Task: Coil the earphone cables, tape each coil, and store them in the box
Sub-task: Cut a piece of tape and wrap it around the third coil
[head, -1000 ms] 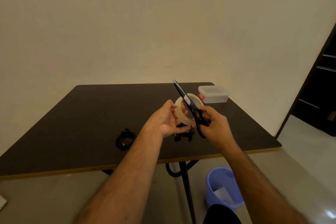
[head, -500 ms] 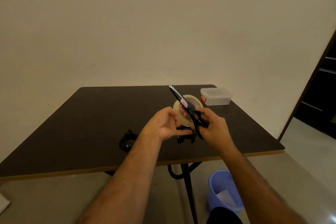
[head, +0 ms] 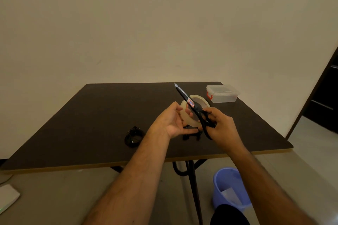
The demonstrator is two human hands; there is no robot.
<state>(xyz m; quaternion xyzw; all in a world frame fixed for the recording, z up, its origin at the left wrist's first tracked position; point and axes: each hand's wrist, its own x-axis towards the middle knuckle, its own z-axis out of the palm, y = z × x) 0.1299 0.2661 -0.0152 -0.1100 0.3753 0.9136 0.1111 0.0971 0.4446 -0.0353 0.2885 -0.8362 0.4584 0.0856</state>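
Head view, hands: left hand (head: 172, 121) holds the tape roll (head: 194, 110) upright above the counter (head: 91, 115), fingers curled round its near rim. Right hand (head: 219, 124) grips the handles of the scissors (head: 193, 107), blades pressed together, tip pointing up and away across the face of the roll.

Head view, done so far: one black earphone coil (head: 134, 136) lies on the counter left of the hands, apart from them. Taped or not: cannot tell.

Head view, in hand: a cut of tape looks like the step under way; no loose strip can be made out between roll and blades.

Head view, second cable: a dark earphone bundle (head: 191, 135) sits on the counter directly under the hands, only partly seen.

Head view, box (head: 223, 94): clear plastic, red latch, at the far right corner of the counter, lid on. Nothing dark shows inside, so storing appears still to come.

Head view, left to do: judged as taping, then boxing both coils.

Head view, hard to make out: tape end; left fingertips behind the roll; right fingers inside the scissor loops; the shape of the bundle under the hands.

Head view, off the counter: blue bucket (head: 228, 188) on the floor, some pale scrap inside.
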